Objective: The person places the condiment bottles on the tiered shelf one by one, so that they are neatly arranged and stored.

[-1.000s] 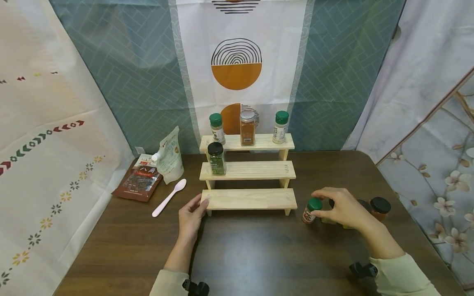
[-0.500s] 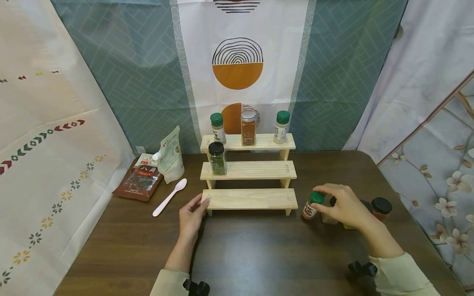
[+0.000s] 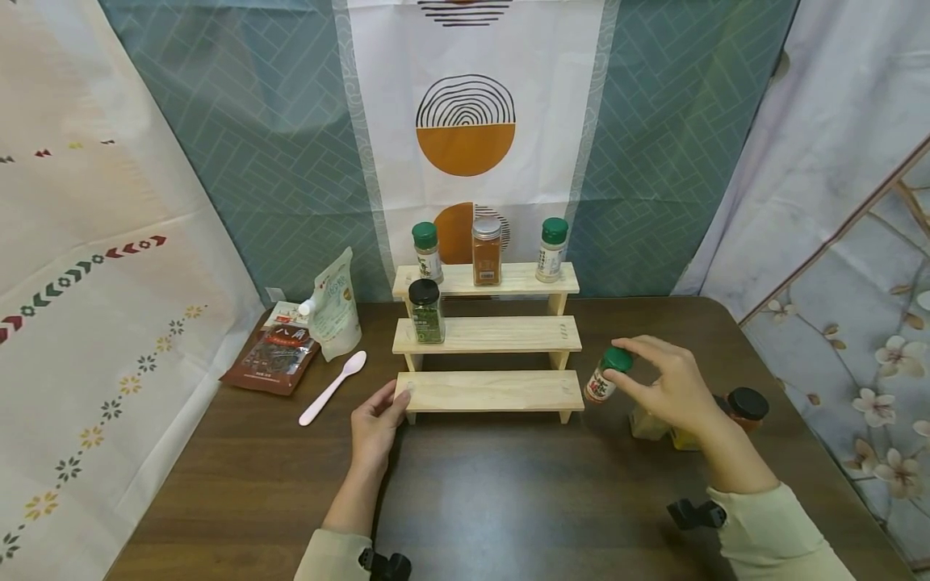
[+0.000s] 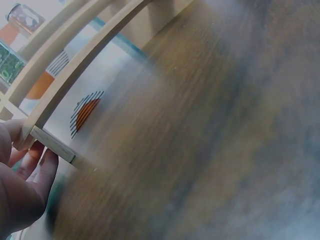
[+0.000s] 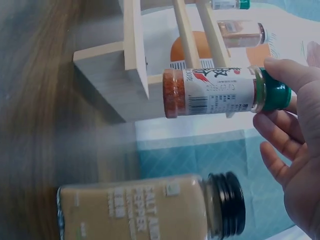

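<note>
My right hand [image 3: 672, 383] pinches the green cap of a spice jar [image 3: 600, 386] filled with red-brown powder. The jar tilts a little and hangs just off the right end of the lowest shelf of a three-tier wooden rack [image 3: 490, 392]. In the right wrist view that jar [image 5: 215, 92] shows a white label, with thumb and fingers at its cap. My left hand [image 3: 378, 420] holds the left end of the lowest shelf between thumb and fingers; the left wrist view shows these fingers [image 4: 45, 172] curled under the board's end.
Green-capped jars [image 3: 429, 254] and a silver-capped jar [image 3: 486, 254] stand on the top tier, a black-capped jar [image 3: 426, 313] on the middle. At right are more jars, one labelled salt and pepper [image 5: 135, 210]. A brown packet [image 3: 272, 355], pouch [image 3: 334, 311] and pink spoon [image 3: 330, 391] lie left.
My right hand has lifted the red-brown spice jar off the table and carried it up and left toward the rack. My left hand stays at the shelf's end.
</note>
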`<state>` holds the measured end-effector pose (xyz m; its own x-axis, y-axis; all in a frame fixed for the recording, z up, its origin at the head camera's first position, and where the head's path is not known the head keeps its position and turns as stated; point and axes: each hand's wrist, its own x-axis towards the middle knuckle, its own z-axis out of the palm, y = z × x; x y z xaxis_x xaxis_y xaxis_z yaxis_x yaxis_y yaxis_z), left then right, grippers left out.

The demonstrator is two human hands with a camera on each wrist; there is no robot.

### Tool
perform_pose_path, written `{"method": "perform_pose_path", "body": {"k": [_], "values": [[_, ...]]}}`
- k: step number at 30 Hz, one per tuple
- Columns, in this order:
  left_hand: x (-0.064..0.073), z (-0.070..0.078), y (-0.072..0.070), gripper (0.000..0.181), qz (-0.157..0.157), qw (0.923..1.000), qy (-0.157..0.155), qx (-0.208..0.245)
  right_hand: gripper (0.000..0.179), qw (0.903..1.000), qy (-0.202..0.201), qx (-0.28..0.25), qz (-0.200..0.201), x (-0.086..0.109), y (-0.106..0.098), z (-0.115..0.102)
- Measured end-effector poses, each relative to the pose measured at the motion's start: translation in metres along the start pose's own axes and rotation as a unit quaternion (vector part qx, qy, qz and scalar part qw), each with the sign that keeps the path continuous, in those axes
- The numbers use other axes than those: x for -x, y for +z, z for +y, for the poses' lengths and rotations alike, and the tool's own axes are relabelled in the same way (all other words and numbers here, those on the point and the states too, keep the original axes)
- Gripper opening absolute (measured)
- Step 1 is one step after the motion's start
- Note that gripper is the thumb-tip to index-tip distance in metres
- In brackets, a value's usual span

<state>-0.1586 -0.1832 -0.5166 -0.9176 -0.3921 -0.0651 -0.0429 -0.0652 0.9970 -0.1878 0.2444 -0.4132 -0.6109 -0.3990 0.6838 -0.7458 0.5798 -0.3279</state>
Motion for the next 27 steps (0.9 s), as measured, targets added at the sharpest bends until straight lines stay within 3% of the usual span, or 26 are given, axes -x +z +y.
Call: {"method": "perform_pose_path", "body": {"k": [8, 19, 27], "values": [[0.001, 0.002, 0.000, 0.042, 0.000, 1.0000, -0.005, -0.004, 0.051, 0.9994, 0.000, -0.013, 0.031, -0.019, 0.003, -0.010], [0.001, 0.006, 0.001, 0.044, -0.006, 0.9999, -0.014, 0.006, 0.047, 0.9989, 0.010, -0.025, 0.040, -0.047, 0.016, -0.020], [0.016, 0.031, 0.003, 0.039, -0.012, 0.9999, -0.006, 0.001, 0.043, 0.9986, 0.027, -0.028, 0.035, -0.062, 0.028, -0.026]]}}
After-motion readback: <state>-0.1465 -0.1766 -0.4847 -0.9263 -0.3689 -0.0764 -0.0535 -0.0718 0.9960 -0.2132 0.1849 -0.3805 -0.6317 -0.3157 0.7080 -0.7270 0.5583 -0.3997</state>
